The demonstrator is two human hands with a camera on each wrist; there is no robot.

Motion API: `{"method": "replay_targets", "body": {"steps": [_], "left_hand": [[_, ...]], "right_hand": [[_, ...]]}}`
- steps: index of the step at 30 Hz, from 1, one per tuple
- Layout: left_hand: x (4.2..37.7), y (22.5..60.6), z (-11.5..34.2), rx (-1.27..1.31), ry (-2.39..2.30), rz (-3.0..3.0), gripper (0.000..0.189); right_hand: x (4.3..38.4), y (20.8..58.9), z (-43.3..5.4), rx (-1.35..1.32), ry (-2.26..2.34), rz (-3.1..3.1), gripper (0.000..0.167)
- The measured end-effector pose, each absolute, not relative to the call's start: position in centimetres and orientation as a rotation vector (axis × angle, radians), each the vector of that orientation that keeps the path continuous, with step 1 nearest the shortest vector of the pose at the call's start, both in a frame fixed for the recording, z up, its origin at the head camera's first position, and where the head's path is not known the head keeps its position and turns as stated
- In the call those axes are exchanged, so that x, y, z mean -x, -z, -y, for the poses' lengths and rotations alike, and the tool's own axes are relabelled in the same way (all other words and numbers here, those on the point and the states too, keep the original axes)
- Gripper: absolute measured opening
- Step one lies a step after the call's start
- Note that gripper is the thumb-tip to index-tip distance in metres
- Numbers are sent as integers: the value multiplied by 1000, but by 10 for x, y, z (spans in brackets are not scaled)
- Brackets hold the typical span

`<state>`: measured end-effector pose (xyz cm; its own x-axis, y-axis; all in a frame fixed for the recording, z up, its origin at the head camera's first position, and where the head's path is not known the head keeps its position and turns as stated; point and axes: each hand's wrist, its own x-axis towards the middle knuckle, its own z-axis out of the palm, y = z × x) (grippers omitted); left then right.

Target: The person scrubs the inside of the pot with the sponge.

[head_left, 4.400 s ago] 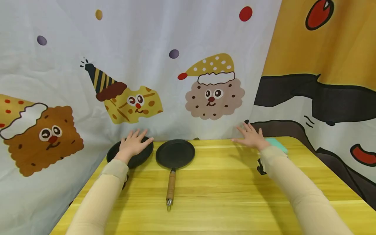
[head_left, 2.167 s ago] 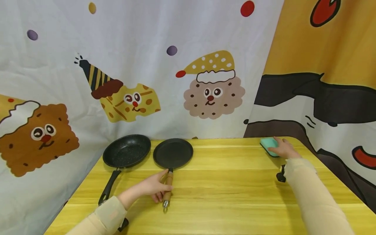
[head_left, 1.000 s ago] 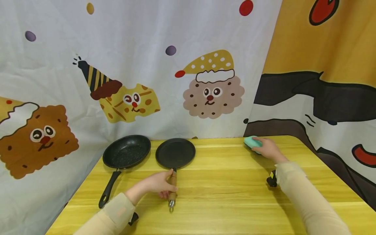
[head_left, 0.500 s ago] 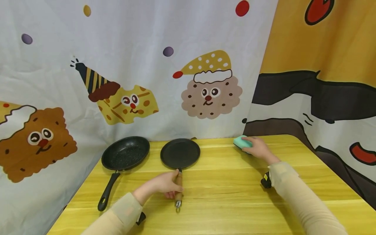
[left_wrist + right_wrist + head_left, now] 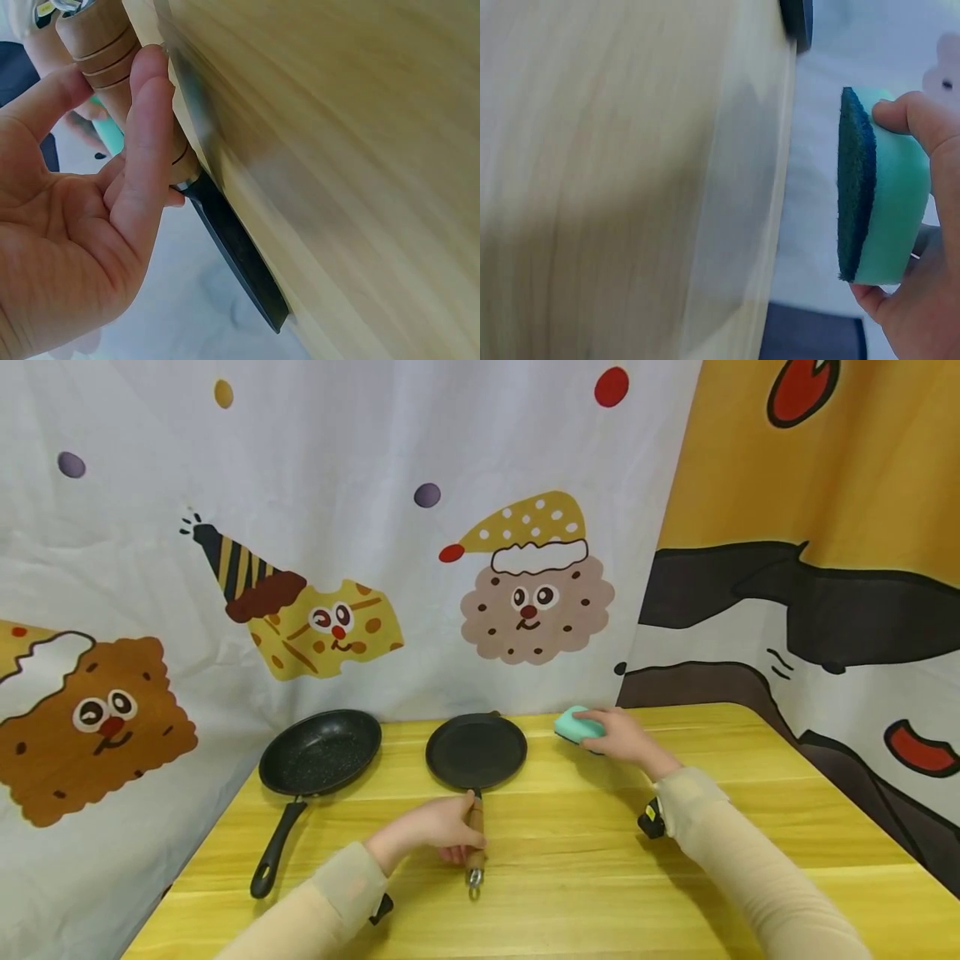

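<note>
A flat, shallow black pan [image 5: 476, 752] with a wooden handle [image 5: 112, 60] sits at the middle of the table. My left hand [image 5: 444, 827] grips that handle, thumb on one side and fingers on the other. To the pan's right, my right hand [image 5: 622, 739] holds a mint-green sponge [image 5: 900, 195] between thumb and fingers. The sponge's dark scouring side faces the tabletop, raised above it in the right wrist view. Left of the flat pan stands a deeper, speckled black frying pan [image 5: 322, 752], its black handle [image 5: 276, 852] toward the front; neither hand touches it.
The yellow wood-grain table [image 5: 585, 877] ends at the back against a white curtain [image 5: 337, 460] printed with cartoon food. An orange and black printed curtain [image 5: 810, 485] hangs at the right. Small black wrist devices [image 5: 651, 820] show below the cuffs.
Both hands started out open above the table. The left has taken the wooden handle and shifted the flat pan right; the right has picked up the sponge and carried it left toward the pan.
</note>
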<state>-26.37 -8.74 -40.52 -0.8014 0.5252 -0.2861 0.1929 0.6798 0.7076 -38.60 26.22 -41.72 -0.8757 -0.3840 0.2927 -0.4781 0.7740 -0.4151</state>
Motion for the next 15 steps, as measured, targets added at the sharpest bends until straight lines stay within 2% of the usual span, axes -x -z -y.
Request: {"method": "replay_targets", "body": {"steps": [6,15], "left_hand": [[264,405,75,-564,-914,-2422,92],[266,402,58,-591,-874,-2453,89]], "right_hand": [[387,417,-238,-783,-664,2778,53],[385,404,-209,-924,-805,2813,50]]}}
